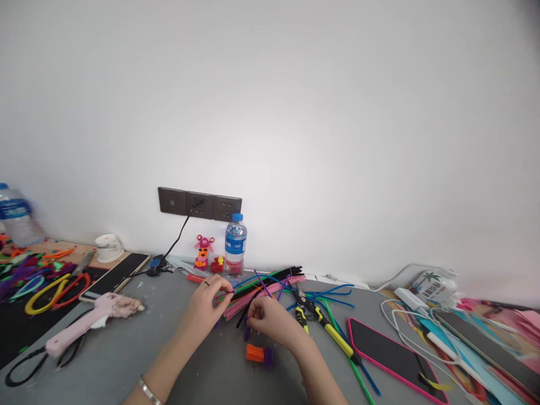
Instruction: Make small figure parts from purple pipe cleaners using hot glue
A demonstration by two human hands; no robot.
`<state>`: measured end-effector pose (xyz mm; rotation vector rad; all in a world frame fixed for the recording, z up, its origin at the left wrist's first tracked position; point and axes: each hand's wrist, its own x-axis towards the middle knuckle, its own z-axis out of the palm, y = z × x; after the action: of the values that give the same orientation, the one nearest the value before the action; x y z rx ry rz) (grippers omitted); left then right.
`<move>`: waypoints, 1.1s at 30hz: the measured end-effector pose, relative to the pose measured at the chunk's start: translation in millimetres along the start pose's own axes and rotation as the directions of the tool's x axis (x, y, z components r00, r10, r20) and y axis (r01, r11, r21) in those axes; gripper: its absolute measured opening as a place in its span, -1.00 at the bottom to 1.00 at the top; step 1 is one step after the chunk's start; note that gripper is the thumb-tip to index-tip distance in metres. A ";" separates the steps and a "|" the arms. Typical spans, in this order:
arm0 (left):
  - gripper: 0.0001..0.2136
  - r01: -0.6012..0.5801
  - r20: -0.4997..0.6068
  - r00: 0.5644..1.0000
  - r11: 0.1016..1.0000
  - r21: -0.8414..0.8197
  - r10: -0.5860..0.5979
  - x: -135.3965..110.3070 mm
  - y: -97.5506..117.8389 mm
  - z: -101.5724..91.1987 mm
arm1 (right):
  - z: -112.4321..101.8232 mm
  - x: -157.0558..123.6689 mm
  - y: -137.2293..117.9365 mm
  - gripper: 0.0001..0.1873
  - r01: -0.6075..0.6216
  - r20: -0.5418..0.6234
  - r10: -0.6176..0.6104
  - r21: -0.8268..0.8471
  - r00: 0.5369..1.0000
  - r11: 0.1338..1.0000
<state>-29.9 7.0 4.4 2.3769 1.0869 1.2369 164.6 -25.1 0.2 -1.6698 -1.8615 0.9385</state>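
Observation:
My left hand [210,301] is closed in a pinch, a bit of purple pipe cleaner [232,292] showing at its fingertips. A little to its right, my right hand [266,316] is also pinched, with a short purple pipe cleaner end [246,334] hanging below the fingers. Whether both ends belong to one piece I cannot tell. On the grey table below my right hand lies a small orange and purple fuzzy piece [255,353]. Behind both hands spreads a pile of pipe cleaners [240,306] in pink, black, green, blue and purple.
Yellow-black pliers [333,334] and a pink-cased phone [392,357] lie to the right. A pink glue gun [84,326], another phone [116,275] and scissors [59,295] are left. A water bottle [235,247] and a fuzzy figure [202,254] stand by the wall.

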 end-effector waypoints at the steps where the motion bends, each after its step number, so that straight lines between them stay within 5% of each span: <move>1: -0.91 0.000 0.004 1.000 1.000 0.005 0.000 0.5 -2.1 -1.1 | -3.1 0.3 2.0 -0.89 0.018 -0.003 -0.018 0.030 1.000 0.999; 10: -0.91 -0.014 0.097 0.995 0.998 -0.058 0.020 2.4 -5.2 -4.4 | -18.7 2.1 11.0 -0.95 0.012 0.076 -0.043 0.379 0.996 0.925; 14: -0.88 -0.002 0.217 0.976 0.992 -0.123 0.029 3.8 3.4 -15.1 | -14.8 -1.0 6.2 -0.89 0.030 0.104 -0.058 0.250 0.993 0.968; 20: -0.91 0.017 0.466 0.880 0.975 -0.220 0.090 0.8 17.6 -23.4 | -11.1 0.6 12.6 -0.75 0.049 0.104 -0.067 0.165 0.992 0.985; 27: -0.82 -0.070 0.474 0.867 0.979 -0.191 0.154 -9.2 11.8 -3.1 | -9.4 2.0 16.2 -0.72 0.061 0.118 -0.078 0.145 0.990 0.988; 33: -0.83 -0.058 0.485 0.870 0.996 -0.071 0.085 -10.4 11.2 2.6 | -9.4 2.2 15.4 -0.73 0.081 0.113 -0.097 0.138 0.989 0.987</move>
<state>-26.0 -8.0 2.4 2.5045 0.7944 0.6068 181.3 -20.8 -5.4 -1.4683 -1.8886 1.1211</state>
